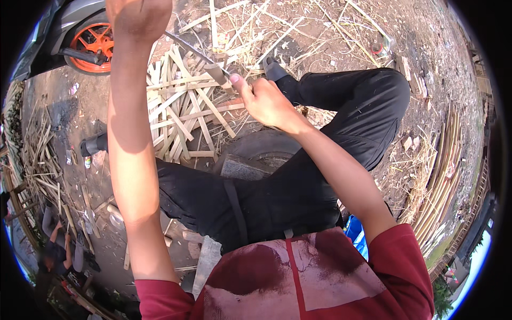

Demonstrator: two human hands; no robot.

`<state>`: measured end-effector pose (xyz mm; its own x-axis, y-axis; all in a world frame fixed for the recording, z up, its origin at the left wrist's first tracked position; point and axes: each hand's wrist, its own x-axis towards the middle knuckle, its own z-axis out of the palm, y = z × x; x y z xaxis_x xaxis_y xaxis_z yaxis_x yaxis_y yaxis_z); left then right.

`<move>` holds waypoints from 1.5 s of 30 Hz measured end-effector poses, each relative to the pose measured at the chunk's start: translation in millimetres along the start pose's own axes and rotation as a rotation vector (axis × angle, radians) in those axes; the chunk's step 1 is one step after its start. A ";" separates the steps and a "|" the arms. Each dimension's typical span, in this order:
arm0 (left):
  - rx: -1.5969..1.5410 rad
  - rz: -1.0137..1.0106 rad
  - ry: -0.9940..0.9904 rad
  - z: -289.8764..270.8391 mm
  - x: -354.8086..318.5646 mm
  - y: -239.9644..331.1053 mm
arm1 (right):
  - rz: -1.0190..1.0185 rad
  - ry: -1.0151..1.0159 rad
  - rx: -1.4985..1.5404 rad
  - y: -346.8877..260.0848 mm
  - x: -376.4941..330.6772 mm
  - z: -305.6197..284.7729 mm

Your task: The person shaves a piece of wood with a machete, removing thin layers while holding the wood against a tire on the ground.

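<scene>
My left hand (140, 20) is raised at the top edge of the view, partly cut off, and looks closed. A long thin dark blade (194, 50) slants from beside it down toward my right hand (266, 101). My right hand is closed at the blade's near end, thumb on top and fingers curled. A short tan piece of bamboo (216, 74) sits across the blade, just short of my right thumb. Below lies a crisscross pile of split bamboo strips (181, 101) on the ground between my feet.
A tyre (266, 144) and a grey block (242, 168) lie between my legs. At the upper left stands a motorbike with an orange wheel (96, 42). Long bamboo poles (440, 176) lie at the right. Another person (56, 250) sits at the lower left.
</scene>
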<state>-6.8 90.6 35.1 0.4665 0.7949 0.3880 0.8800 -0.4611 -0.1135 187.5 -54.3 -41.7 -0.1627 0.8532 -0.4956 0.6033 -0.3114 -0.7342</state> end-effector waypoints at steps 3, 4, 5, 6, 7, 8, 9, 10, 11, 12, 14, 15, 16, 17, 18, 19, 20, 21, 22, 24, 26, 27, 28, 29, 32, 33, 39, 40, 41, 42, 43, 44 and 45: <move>-0.249 0.086 -0.154 117.7 -56.5 -29.0 | 0.047 -0.081 -0.069 -3.6 -8.4 19.4; -0.323 -0.162 -0.303 148.2 -57.8 -12.7 | -0.034 0.033 -0.140 24.6 2.7 28.7; -0.550 -0.199 -0.159 147.0 -42.3 5.8 | -0.006 0.054 -0.150 34.9 4.0 23.7; -0.636 -0.190 0.017 134.7 -27.9 3.2 | 0.000 0.060 -0.155 31.1 7.2 22.2; -0.716 -0.213 0.164 119.9 -29.1 -9.1 | 0.045 -0.024 -0.127 18.8 12.5 21.9; -0.998 -0.348 0.117 98.4 -22.8 -24.1 | 0.092 -0.129 -0.100 5.8 16.5 22.0; -1.315 -0.423 0.139 73.5 -19.0 -31.6 | 0.077 -0.136 -0.059 -1.1 20.5 23.8; -1.636 -0.491 0.159 56.0 -20.2 -31.2 | -0.011 0.022 -0.060 9.4 27.3 32.2; -1.591 -0.536 0.230 44.2 -30.2 -16.5 | -0.010 0.024 -0.044 13.7 33.1 35.3; -1.550 -0.566 0.312 33.4 -36.5 8.7 | -0.017 0.037 -0.035 16.6 40.1 32.8; -1.569 -0.665 0.366 32.3 -60.2 39.2 | 0.031 -0.049 0.059 15.8 48.3 34.1; -1.512 -0.669 0.445 38.2 -64.0 51.4 | 0.067 -0.099 0.099 18.1 50.0 37.3; -1.458 -0.682 0.513 42.1 -70.2 60.4 | -0.016 -0.102 0.095 22.7 48.0 42.7; -1.508 -0.719 0.487 44.1 -74.6 60.4 | -0.098 -0.103 0.093 27.7 46.0 47.6; -1.567 -0.750 0.458 44.6 -72.6 61.6 | -0.177 -0.096 0.091 33.3 44.4 48.3; -1.627 -0.779 0.426 45.0 -70.6 64.1 | -0.198 -0.165 0.116 38.6 48.7 45.3; -1.646 -0.781 0.423 45.3 -69.1 68.9 | -0.107 -0.245 0.278 45.9 52.4 46.5; -1.669 -0.772 0.420 45.4 -63.5 74.1 | -0.019 -0.314 0.441 56.2 58.9 49.1; -1.701 -0.761 0.410 48.1 -57.4 82.4 | 0.075 -0.373 0.607 70.1 63.4 50.6; -1.538 -0.732 0.476 60.3 -48.7 83.8 | 0.129 -0.183 0.208 56.4 62.5 60.3; -1.432 -0.652 0.531 69.3 -37.0 93.1 | 0.140 -0.016 0.014 57.5 65.3 60.2; -1.389 -0.690 0.541 68.7 -34.6 93.1 | 0.131 0.038 -0.084 55.9 62.9 53.6; -1.419 -0.733 0.529 68.3 -33.3 91.6 | 0.123 0.094 -0.183 48.1 55.7 39.5; -1.448 -0.776 0.517 67.5 -32.2 88.4 | 0.114 0.149 -0.281 38.7 48.9 25.8; -1.506 -0.805 0.431 70.5 -16.8 96.1 | 0.066 0.082 -0.256 52.4 64.0 6.2; -1.532 -0.829 0.413 71.6 -13.3 99.1 | 0.121 -0.045 0.030 56.0 65.2 7.9; -1.525 -0.863 0.504 53.5 -22.7 92.4 | 0.172 -0.075 0.498 55.1 46.2 70.6; -1.500 -0.889 0.514 53.0 -27.0 98.0 | 0.175 -0.007 0.418 86.1 48.8 95.7; -1.482 -0.898 0.547 55.2 -26.2 101.0 | 0.080 0.088 0.350 99.0 57.5 100.3; -1.469 -0.903 0.584 60.8 -20.1 106.2 | -0.004 0.200 0.271 114.0 64.7 101.1; -1.446 -0.968 0.608 60.8 -33.7 89.8 | 0.074 0.114 0.294 88.7 50.5 95.2; -1.447 -0.977 0.631 62.2 -45.3 77.0 | 0.072 0.083 0.252 65.2 45.4 89.3; -1.471 -0.992 0.647 54.0 -47.5 74.6 | 0.089 0.062 0.215 46.7 32.3 83.1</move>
<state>41.5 39.8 -41.2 -0.5033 0.8594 0.0906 -0.1566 -0.1938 0.9685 145.6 -76.0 -130.5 -0.0644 0.8404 -0.5382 0.4323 -0.4626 -0.7740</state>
